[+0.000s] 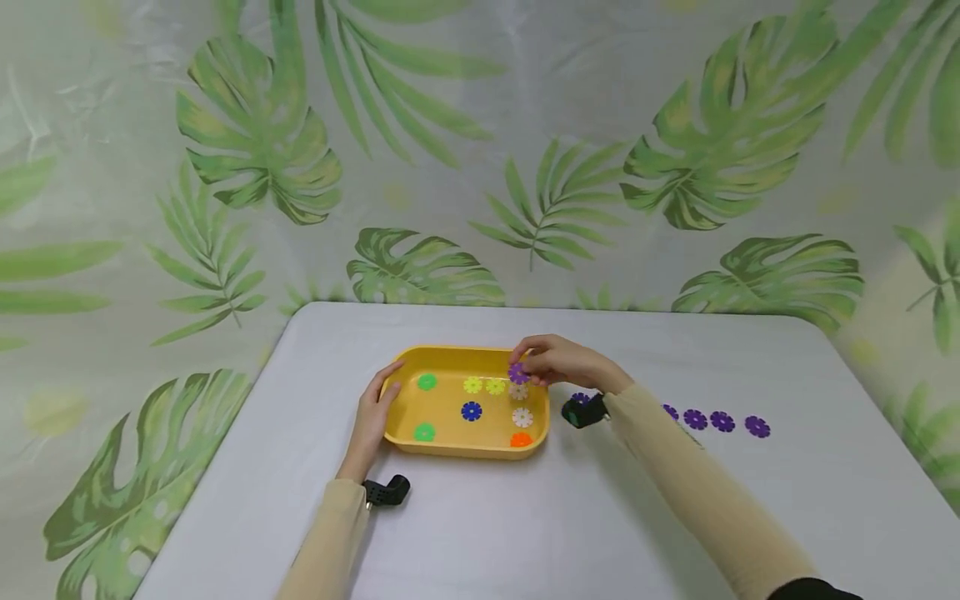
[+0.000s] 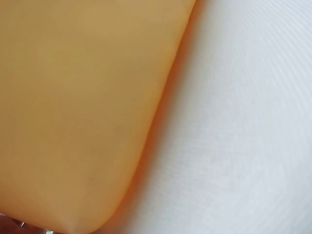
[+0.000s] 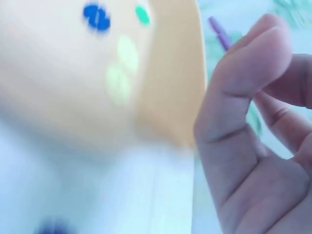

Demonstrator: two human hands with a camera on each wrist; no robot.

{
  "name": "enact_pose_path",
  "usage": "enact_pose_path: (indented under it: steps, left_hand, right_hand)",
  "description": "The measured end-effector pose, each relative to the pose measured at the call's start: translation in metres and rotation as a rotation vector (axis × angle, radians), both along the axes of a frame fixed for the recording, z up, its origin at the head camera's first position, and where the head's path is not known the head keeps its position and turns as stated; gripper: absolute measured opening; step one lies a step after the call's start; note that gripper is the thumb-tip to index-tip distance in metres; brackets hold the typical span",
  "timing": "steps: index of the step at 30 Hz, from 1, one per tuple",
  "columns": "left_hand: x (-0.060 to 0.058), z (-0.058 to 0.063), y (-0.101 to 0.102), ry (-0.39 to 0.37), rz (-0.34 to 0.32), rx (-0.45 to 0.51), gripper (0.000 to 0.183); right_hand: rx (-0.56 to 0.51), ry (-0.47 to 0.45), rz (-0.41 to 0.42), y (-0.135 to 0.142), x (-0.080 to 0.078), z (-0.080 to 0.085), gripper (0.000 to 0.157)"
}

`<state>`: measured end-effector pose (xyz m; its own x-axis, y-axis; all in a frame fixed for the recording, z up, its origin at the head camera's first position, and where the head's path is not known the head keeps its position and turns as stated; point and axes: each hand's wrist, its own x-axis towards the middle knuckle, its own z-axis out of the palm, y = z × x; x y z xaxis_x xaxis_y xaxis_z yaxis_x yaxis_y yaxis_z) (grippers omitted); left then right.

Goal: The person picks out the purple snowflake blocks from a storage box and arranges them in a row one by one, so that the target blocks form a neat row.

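Observation:
My left hand (image 1: 369,423) holds the left end of a yellow tray (image 1: 465,452), its fingers lying along the rim. The tray's side fills much of the left wrist view. Over the tray's far right corner, my right hand (image 1: 562,363) pinches a purple snowflake-shaped plastic disc (image 1: 517,372). In the right wrist view that purple disc (image 3: 220,33) is seen edge-on beyond the thumb. Inside the tray lie a blue disc (image 1: 471,411), two green discs (image 1: 425,432), two yellow ones (image 1: 495,387), two pale ones (image 1: 522,417) and an orange one (image 1: 521,439).
More purple discs (image 1: 722,422) lie in a row on the white table (image 1: 480,533), right of the tray; the right forearm partly hides this row. A leaf-patterned cloth (image 1: 420,200) hangs behind the table's far edge. Each wrist wears a small black camera (image 1: 387,491).

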<state>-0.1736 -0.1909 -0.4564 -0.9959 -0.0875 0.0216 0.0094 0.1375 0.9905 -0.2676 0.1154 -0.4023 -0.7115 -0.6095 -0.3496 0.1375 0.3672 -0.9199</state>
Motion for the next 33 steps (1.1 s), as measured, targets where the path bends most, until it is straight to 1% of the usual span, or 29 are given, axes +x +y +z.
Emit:
enact_pose_path:
  steps: [5,8,11,15,16,18,21,24,27,29,32,33]
  left_hand:
    - [0.003,0.003,-0.001,-0.014,0.001,-0.022,0.04]
    - [0.001,0.0,-0.005,-0.015,0.002,-0.016,0.04]
    - [-0.003,-0.01,-0.011,-0.013,0.009,0.003,0.04]
    - [-0.009,-0.025,-0.018,0.007,0.018,0.0,0.039]
    - [-0.01,-0.027,-0.019,0.011,0.019,-0.008,0.039]
    - [-0.01,-0.03,-0.021,0.022,0.024,-0.016,0.039]
    - [-0.009,-0.03,-0.022,0.025,0.027,-0.018,0.038]
    - [-0.009,-0.029,-0.023,0.004,0.028,-0.01,0.039]
    - [-0.009,-0.029,-0.025,-0.02,0.021,0.012,0.04]
    - [-0.01,-0.029,-0.026,-0.033,0.017,0.024,0.04]
    - [-0.009,-0.028,-0.027,-0.028,0.019,0.01,0.039]
    - [-0.006,-0.024,-0.026,-0.031,0.019,0.008,0.039]
  right_hand:
    - [-0.03,0.049,-0.105,0.083,0.01,-0.006,0.028]
    - [-0.021,0.067,-0.182,0.135,0.02,-0.012,0.032]
    - [-0.001,0.086,-0.265,0.184,0.03,-0.021,0.034]
    - [0.026,0.096,-0.385,0.242,0.047,-0.032,0.023]
    - [0.026,0.094,-0.413,0.254,0.051,-0.035,0.02]
    - [0.029,0.096,-0.458,0.274,0.06,-0.041,0.019]
    - [0.054,0.102,-0.516,0.297,0.071,-0.05,0.023]
    - [0.101,0.119,-0.567,0.309,0.078,-0.059,0.024]
    - [0.168,0.148,-0.601,0.316,0.08,-0.067,0.024]
    - [0.232,0.179,-0.617,0.318,0.081,-0.071,0.028]
    - [0.321,0.219,-0.628,0.319,0.082,-0.074,0.037]
    - [0.349,0.24,-0.625,0.317,0.083,-0.074,0.039]
